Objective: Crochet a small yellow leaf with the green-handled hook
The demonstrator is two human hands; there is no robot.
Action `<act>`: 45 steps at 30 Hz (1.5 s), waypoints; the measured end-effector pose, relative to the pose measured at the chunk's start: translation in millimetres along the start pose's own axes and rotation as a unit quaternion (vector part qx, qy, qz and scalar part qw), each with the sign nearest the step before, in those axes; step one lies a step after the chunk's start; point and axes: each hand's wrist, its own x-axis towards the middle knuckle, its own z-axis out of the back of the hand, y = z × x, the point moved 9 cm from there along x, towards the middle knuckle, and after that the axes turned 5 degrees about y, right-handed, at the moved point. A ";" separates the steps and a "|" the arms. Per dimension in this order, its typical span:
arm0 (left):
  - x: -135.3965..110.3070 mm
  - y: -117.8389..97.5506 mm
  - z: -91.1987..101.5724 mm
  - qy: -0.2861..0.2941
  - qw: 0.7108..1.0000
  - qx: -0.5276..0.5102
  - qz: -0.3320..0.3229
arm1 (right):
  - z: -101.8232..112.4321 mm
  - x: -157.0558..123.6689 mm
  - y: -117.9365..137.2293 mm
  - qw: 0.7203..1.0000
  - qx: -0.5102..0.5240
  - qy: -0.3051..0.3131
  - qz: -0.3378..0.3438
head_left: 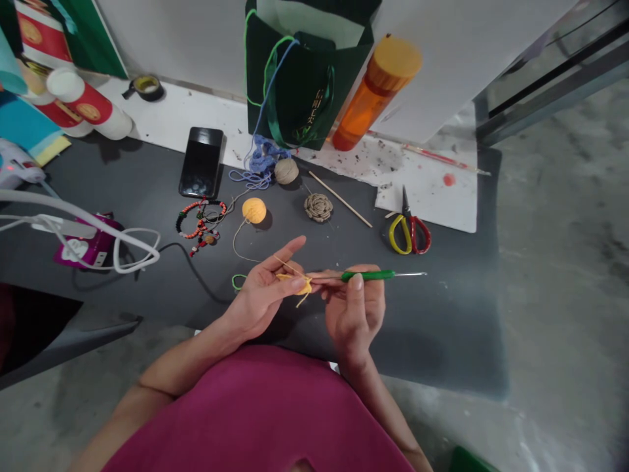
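My left hand pinches a small piece of yellow crochet work, its index finger stretched out with yellow yarn running over it. A short yarn tail hangs below the piece. My right hand grips a crochet hook with a green handle, thumb on top. One metal end of the hook points right; the other end meets the yellow work at my left fingertips. Beyond my left hand lies a yellow ball, with a thin strand trailing from near it towards that hand.
Scissors, a thin stick, a beige crocheted coil, a beige yarn ball, blue yarn, a bracelet and a phone lie beyond my hands. A green bag and orange bottle stand behind. White cables cross the left.
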 end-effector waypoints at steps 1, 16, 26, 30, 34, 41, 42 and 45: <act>-0.1 0.3 -0.3 0.002 1.000 0.002 0.001 | -0.5 0.4 -1.3 1.000 0.013 0.001 -0.010; 1.2 -1.9 7.2 -0.034 0.996 0.068 -0.054 | -22.0 -6.6 33.1 0.955 -0.151 0.116 0.229; 1.2 8.9 5.9 -0.036 0.999 0.025 0.020 | -3.5 -12.0 8.2 0.986 -0.107 0.013 0.127; 1.4 10.6 7.4 -0.039 0.999 0.029 0.025 | 14.7 -16.0 -0.2 0.986 -0.128 -0.050 0.094; 0.7 6.3 6.5 -0.042 0.998 0.040 0.017 | 21.0 -14.7 -0.6 0.986 -0.131 -0.061 0.078; 0.9 4.5 3.4 -0.022 0.999 0.021 0.017 | 2.4 0.0 -6.1 0.999 0.014 0.001 -0.032; 0.8 5.0 2.8 -0.019 0.999 0.018 0.018 | 0.0 0.9 -8.6 0.998 0.028 0.006 -0.052; 0.4 6.0 0.9 -0.015 0.999 0.025 0.018 | -7.8 2.0 -11.7 0.996 0.061 0.020 -0.069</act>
